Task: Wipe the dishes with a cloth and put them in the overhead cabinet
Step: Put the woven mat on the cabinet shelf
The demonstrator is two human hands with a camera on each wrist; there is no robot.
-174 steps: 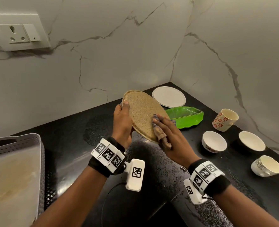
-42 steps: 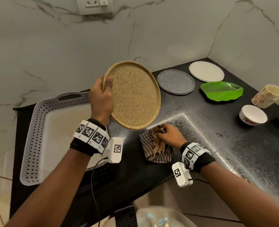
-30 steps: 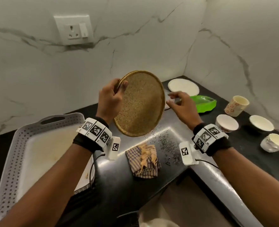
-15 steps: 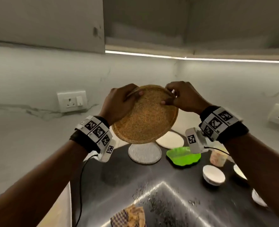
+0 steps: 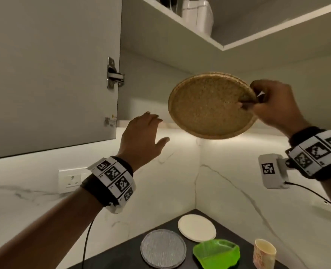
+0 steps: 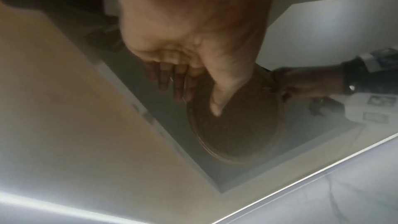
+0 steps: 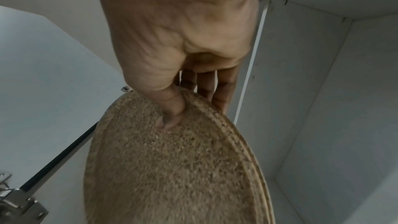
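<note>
A round speckled brown plate [image 5: 209,105] is raised tilted in front of the open overhead cabinet [image 5: 180,61]. My right hand [image 5: 271,107] pinches its right rim, thumb on the speckled face [image 7: 170,118] and fingers behind. My left hand [image 5: 143,136] hovers open just left of the plate, fingers straight, touching nothing; the left wrist view shows it [image 6: 189,67] in front of the plate [image 6: 237,125]. The cloth is out of view.
The cabinet door [image 5: 50,74] stands open at left with its hinge [image 5: 113,75]. A white container [image 5: 196,14] sits on the upper shelf. Below on the black counter [image 5: 122,255] lie a grey plate [image 5: 163,248], a white plate [image 5: 196,228], a green dish [image 5: 216,253] and a patterned cup [image 5: 263,253].
My left hand has let go of the plate and opened. My right hand alone now carries the plate up and to the right, toward the cabinet. The view has tilted upward.
</note>
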